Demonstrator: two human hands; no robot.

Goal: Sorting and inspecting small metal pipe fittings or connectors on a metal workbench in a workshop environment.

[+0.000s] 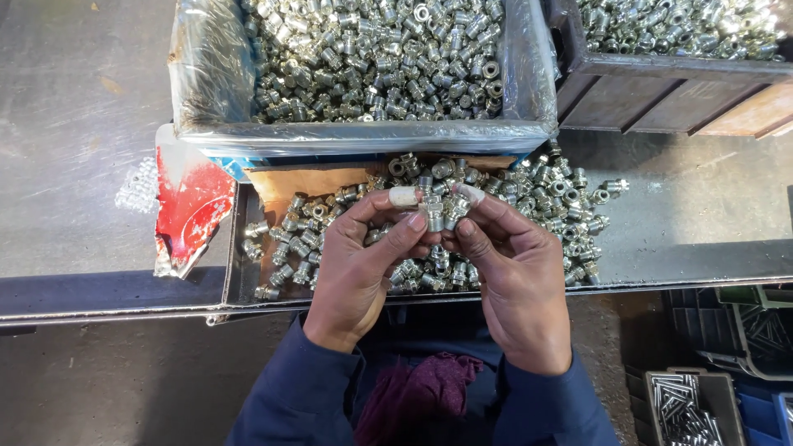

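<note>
— What's in the bins?

— The plastic-lined crate (363, 136) and the dark bin (661, 91) both brim with small metal fittings; more lie loose on the table (702, 206).

— And the hands?

— The left hand (363, 264) and right hand (516, 281) together pinch two fittings (442, 211) above the loose pile (496, 206).

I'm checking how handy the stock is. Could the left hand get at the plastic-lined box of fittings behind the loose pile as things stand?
Probably yes. The plastic-lined box is open-topped and sits just beyond the loose pile; nothing covers it. But the left hand is holding small fittings together with the right hand.
</note>
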